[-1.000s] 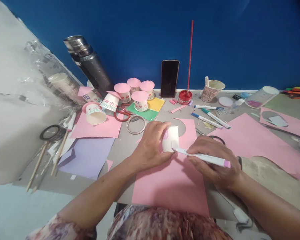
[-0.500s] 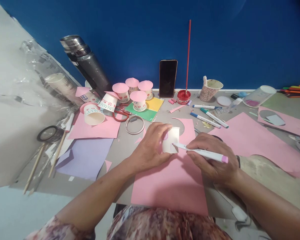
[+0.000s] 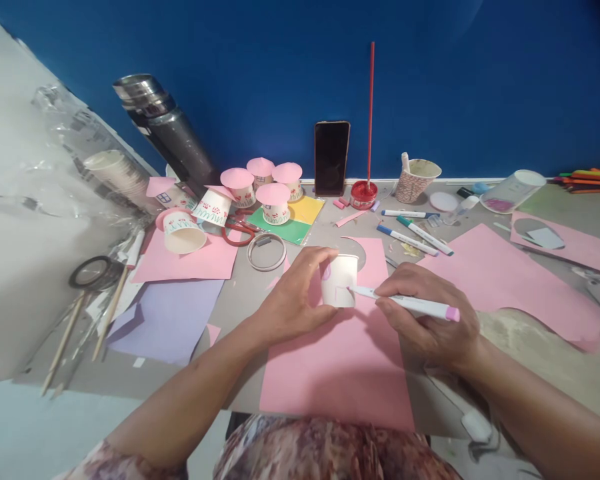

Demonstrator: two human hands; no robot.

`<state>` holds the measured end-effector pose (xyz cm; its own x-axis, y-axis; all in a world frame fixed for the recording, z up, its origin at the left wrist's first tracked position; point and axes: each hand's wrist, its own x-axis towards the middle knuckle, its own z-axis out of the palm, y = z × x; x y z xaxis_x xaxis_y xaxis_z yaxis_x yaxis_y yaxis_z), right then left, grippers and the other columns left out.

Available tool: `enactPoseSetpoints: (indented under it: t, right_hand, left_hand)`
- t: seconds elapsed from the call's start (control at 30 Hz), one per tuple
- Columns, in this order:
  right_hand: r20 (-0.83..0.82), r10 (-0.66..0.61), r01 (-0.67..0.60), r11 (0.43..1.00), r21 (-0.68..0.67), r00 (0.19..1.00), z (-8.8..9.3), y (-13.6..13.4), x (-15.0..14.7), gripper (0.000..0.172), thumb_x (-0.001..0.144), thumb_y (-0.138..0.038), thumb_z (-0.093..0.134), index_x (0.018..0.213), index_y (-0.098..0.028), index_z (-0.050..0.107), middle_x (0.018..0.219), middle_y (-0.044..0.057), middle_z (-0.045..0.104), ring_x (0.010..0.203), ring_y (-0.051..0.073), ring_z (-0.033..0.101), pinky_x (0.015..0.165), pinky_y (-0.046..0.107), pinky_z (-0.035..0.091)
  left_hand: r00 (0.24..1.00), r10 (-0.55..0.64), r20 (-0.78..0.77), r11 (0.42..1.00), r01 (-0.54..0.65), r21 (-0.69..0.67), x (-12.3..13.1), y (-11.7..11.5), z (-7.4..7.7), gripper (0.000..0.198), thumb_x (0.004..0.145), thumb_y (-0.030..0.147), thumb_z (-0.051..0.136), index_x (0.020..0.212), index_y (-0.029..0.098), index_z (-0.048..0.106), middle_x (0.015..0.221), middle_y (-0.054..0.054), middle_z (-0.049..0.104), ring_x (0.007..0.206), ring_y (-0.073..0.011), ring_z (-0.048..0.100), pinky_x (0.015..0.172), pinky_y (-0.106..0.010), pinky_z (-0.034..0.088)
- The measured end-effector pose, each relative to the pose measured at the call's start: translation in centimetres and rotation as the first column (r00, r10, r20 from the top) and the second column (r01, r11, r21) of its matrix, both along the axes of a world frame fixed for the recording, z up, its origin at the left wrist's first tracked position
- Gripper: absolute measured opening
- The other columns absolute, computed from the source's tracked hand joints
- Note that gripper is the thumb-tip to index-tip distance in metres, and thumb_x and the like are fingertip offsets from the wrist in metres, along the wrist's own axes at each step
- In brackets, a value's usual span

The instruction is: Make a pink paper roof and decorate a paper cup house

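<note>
My left hand (image 3: 297, 290) grips a small white paper cup (image 3: 341, 280) between thumb and fingers, its wider rim upward. A round purple mark and part of a thin purple outline show on the cup's side. In my right hand (image 3: 427, 317) is a white marker (image 3: 410, 304) with a pink-purple end, held like a pen, its tip at the cup's side by the outline. Beneath both hands lies a pink paper sheet (image 3: 335, 380) with a round cut-out at its top. Decorated cups with pink cone roofs (image 3: 273, 203) stand at the back left.
Capped markers (image 3: 415, 239) lie right of centre, near a patterned cup (image 3: 414, 185). A phone (image 3: 331, 159) leans on the blue wall beside a red pot (image 3: 364, 197) holding an upright red stick. Leftward are a tape ring (image 3: 267, 252), red-handled scissors (image 3: 239, 235), purple paper (image 3: 167, 320) and a dark flask (image 3: 175, 137).
The purple outline on the cup has grown, with a line across its top, and the marker tip is now at its right end. The whole view has shifted slightly.
</note>
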<state>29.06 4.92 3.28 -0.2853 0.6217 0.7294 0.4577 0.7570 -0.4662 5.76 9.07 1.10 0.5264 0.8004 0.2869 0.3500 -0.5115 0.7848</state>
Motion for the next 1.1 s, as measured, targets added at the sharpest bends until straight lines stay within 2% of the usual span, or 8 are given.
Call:
enactPoseSetpoints:
  t: [0.27,0.53,0.77,1.1]
  right_hand:
    - [-0.015,-0.008,0.008,1.0,-0.004,1.0,0.19,-0.05,0.09,0.01,0.092,-0.01,0.064,0.092,-0.018,0.068,0.068,0.002,0.069,0.061,0.016,0.063,0.059,0.029,0.049]
    - [0.024,0.031,-0.03,0.999,-0.011,0.999,0.18,-0.33,-0.09,0.007,0.095,-0.011,0.065,0.094,-0.016,0.069,0.07,0.004,0.071,0.065,0.017,0.065,0.064,0.03,0.051]
    - [-0.005,0.058,-0.058,0.998,-0.002,0.998,-0.31,-0.38,-0.37,0.005,0.095,-0.011,0.067,0.097,-0.015,0.069,0.073,0.005,0.073,0.065,0.016,0.064,0.064,0.03,0.05]
    - [0.016,-0.013,0.013,1.0,0.02,1.0,0.16,-0.24,-0.12,0.01,0.093,-0.01,0.064,0.09,-0.019,0.067,0.067,0.002,0.07,0.059,0.016,0.062,0.058,0.029,0.049]
  left_hand:
    - [1.0,0.019,0.009,0.999,-0.019,-0.026,-0.08,-0.18,-0.1,0.075,0.078,0.037,0.089,0.141,0.027,0.049,0.14,-0.012,0.058,0.13,-0.0305,0.058,0.112,-0.047,0.049]
    - [1.0,-0.016,-0.007,0.998,0.016,0.055,0.16,-0.29,-0.15,0.073,0.078,0.026,0.085,0.141,0.026,0.049,0.138,-0.011,0.06,0.127,-0.0296,0.059,0.109,-0.046,0.052]
    - [1.0,-0.021,0.002,0.997,0.021,0.075,0.18,-0.3,-0.2,0.072,0.078,0.025,0.085,0.14,0.025,0.05,0.136,-0.011,0.061,0.126,-0.0288,0.059,0.107,-0.044,0.053]
    - [1.0,-0.003,0.014,0.999,0.004,-0.033,0.13,-0.23,0.04,0.072,0.076,0.035,0.089,0.138,0.026,0.052,0.137,-0.01,0.06,0.126,-0.0295,0.059,0.11,-0.046,0.05]
